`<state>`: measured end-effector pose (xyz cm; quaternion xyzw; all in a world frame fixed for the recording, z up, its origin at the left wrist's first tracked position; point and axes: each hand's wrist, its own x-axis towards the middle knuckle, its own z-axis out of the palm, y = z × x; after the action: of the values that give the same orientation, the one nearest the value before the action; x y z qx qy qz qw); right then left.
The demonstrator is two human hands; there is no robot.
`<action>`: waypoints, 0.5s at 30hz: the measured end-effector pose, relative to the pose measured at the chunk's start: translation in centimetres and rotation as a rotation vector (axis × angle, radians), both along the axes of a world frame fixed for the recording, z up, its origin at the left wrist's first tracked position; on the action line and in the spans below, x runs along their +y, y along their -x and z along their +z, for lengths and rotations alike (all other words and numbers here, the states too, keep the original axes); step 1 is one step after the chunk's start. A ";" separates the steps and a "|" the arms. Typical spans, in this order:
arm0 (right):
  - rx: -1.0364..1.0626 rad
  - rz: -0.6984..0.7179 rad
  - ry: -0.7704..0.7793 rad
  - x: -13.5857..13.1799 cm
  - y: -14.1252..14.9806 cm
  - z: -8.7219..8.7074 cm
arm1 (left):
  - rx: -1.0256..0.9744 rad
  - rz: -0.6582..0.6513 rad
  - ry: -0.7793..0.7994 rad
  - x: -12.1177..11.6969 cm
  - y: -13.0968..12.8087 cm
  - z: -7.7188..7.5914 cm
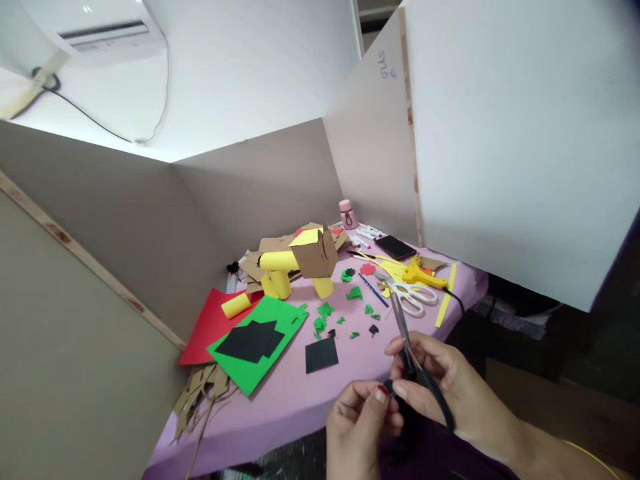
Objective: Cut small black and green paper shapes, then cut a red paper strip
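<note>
My right hand (445, 387) is closed round the black handles of a pair of scissors (403, 330), whose blades point up and away over the purple table (350, 383). My left hand (357, 417) sits just left of it, fingers pinched together near the scissor handles on something small that I cannot make out. A black paper square (321, 355) lies on the table just beyond my hands. Small green paper scraps (325, 317) are scattered further back.
A green sheet (280, 317) with black paper (250, 341) on it lies on a red sheet (210, 327) at left. Behind stand a cardboard-and-yellow paper model (300, 263), white-handled scissors (415, 297), a yellow glue gun (423, 273), a phone (395, 247), markers and a pink bottle (347, 215). Partition walls enclose the table.
</note>
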<state>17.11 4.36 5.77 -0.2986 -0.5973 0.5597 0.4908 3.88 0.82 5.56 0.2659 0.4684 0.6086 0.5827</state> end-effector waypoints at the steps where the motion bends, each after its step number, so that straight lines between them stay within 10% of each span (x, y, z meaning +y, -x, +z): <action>1: -0.004 -0.001 -0.005 0.0 0.0 0.0 | 0.015 -0.007 0.004 0.0 0.0 0.0; 15: 0.002 0.057 0.007 0.0 0.1 0.5 | 0.060 -0.108 0.027 -0.1 0.6 0.2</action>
<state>17.02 4.31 6.27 -0.2823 -0.6032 0.5759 0.4742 3.33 0.72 5.80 0.3012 0.4789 0.5617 0.6037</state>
